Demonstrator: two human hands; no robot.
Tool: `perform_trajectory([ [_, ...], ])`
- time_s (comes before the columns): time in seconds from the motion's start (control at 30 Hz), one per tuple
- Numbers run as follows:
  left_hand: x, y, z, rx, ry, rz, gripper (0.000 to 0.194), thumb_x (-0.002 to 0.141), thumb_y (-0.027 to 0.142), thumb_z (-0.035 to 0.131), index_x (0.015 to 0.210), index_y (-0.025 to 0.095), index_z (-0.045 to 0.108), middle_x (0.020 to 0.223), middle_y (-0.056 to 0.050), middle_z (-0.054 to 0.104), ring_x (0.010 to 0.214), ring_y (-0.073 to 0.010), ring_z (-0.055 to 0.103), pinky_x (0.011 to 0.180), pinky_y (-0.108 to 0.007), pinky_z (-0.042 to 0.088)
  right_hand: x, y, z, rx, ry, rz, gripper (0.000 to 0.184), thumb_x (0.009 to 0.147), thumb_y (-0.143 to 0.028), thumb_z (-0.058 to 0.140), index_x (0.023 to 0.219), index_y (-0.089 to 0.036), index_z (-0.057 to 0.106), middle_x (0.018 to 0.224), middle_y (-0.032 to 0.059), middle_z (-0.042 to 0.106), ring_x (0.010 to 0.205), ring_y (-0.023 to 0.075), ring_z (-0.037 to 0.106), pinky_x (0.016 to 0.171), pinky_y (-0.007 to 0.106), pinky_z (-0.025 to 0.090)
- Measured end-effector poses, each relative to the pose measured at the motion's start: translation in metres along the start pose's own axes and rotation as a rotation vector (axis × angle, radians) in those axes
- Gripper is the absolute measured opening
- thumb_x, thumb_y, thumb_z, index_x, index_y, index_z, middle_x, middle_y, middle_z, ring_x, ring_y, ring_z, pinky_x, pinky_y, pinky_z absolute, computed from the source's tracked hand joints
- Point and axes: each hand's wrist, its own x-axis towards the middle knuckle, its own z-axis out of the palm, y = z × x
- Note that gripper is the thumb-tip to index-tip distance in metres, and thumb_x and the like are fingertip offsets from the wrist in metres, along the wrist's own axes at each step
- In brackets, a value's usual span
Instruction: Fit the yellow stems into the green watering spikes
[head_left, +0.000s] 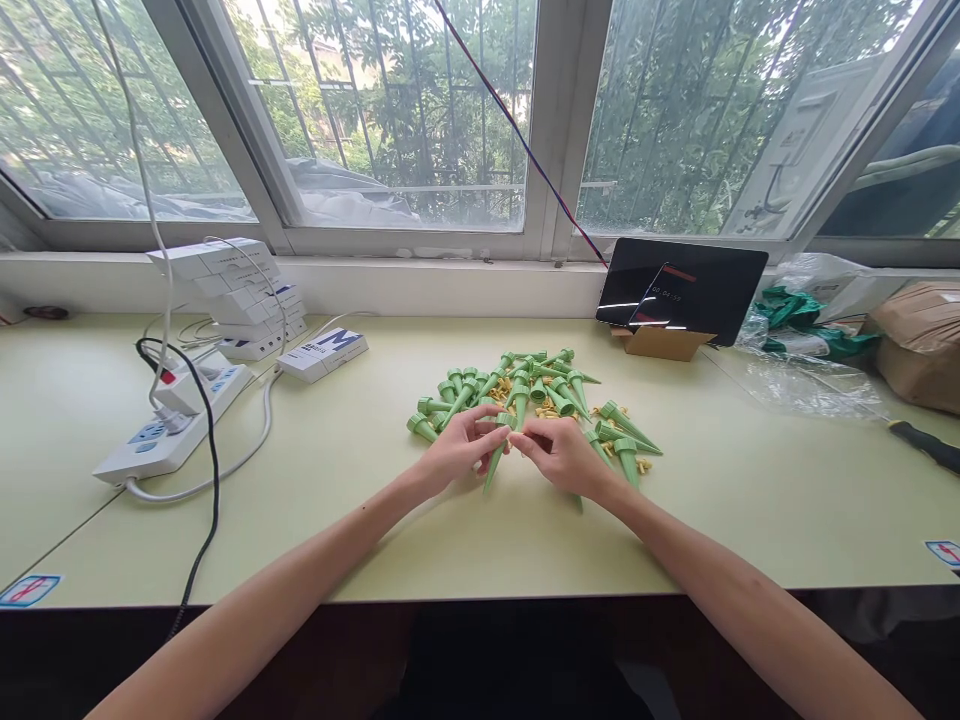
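My left hand (459, 448) is closed around a green plastic watering spike (493, 470), which hangs with its point down and toward me. At the capped end of that spike, my right hand (564, 456) has its thumb and fingers pinched together. What lies between those right fingertips is too small to make out. Just beyond both hands is a heap of similar green spikes (536, 366), lying in many directions. Small yellow plastic pieces (549, 411) are scattered among them. A few more green spikes (621, 432) lie beside my right hand and forearm.
On the left are a white power strip (161, 440) with cables, stacked white boxes (251, 300) and a single white box (324, 354). A dark tablet (682, 290) leans on a cardboard stand at the back. Plastic bags and a brown package (919, 340) lie right.
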Motion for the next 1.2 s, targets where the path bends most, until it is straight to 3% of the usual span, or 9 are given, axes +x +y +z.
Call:
perform_trajectory([
  [0.17, -0.001, 0.000, -0.001, 0.217, 0.060, 0.097, 0.037, 0.087, 0.046, 0.062, 0.111, 0.019, 0.056, 0.059, 0.005, 0.054, 0.040, -0.0072, 0.046, 0.040, -0.020, 0.038, 0.000, 0.002, 0.001, -0.022, 0.015, 0.010, 0.038, 0.093, -0.033, 0.054, 0.060, -0.018, 0.041, 0.053, -0.0061, 0.033, 0.051, 0.0086, 0.027, 0.050, 0.024, 0.024],
  [0.3, -0.001, -0.003, -0.002, 0.357, 0.105, 0.113, 0.031, 0.088, 0.047, 0.058, 0.103, 0.019, 0.057, 0.058, 0.005, 0.056, 0.039, -0.0101, 0.054, 0.042, -0.021, 0.041, 0.000, 0.004, 0.000, -0.068, 0.021, 0.016, 0.039, 0.092, -0.033, 0.054, 0.058, -0.018, 0.041, 0.051, -0.0060, 0.035, 0.050, 0.0087, 0.028, 0.050, 0.024, 0.024],
  [0.43, -0.002, -0.003, 0.000, 0.502, 0.146, 0.123, 0.029, 0.089, 0.046, 0.056, 0.096, 0.018, 0.059, 0.057, 0.005, 0.058, 0.034, -0.0095, 0.052, 0.042, -0.022, 0.039, 0.001, 0.006, -0.001, -0.116, 0.040, 0.043, 0.038, 0.090, -0.038, 0.057, 0.059, -0.018, 0.048, 0.051, -0.0054, 0.041, 0.049, 0.0090, 0.032, 0.050, 0.024, 0.027],
  [0.6, -0.004, -0.001, 0.003, 0.635, 0.136, 0.132, 0.031, 0.090, 0.045, 0.053, 0.089, 0.016, 0.063, 0.059, 0.003, 0.061, 0.038, -0.0094, 0.050, 0.045, -0.023, 0.038, 0.003, 0.009, -0.004, -0.134, 0.129, 0.075, 0.038, 0.092, -0.038, 0.054, 0.061, -0.018, 0.049, 0.052, -0.0040, 0.045, 0.049, 0.0099, 0.034, 0.050, 0.025, 0.028],
  [0.77, -0.002, -0.004, 0.006, 0.795, 0.137, 0.195, 0.032, 0.091, 0.041, 0.052, 0.085, 0.016, 0.069, 0.051, 0.004, 0.051, 0.043, -0.0094, 0.042, 0.051, -0.024, 0.036, 0.004, 0.010, -0.008, -0.160, 0.192, 0.087, 0.038, 0.093, -0.035, 0.051, 0.060, -0.019, 0.043, 0.052, -0.0043, 0.041, 0.049, 0.0107, 0.032, 0.051, 0.026, 0.027],
  [1.2, 0.000, -0.003, 0.000, 0.808, 0.173, 0.224, 0.031, 0.092, 0.039, 0.050, 0.096, 0.016, 0.069, 0.056, 0.003, 0.054, 0.049, -0.0113, 0.043, 0.055, -0.025, 0.035, 0.004, 0.012, -0.009, -0.191, 0.188, 0.089, 0.036, 0.093, -0.035, 0.050, 0.061, -0.019, 0.047, 0.052, -0.0033, 0.043, 0.050, 0.0115, 0.033, 0.051, 0.026, 0.028],
])
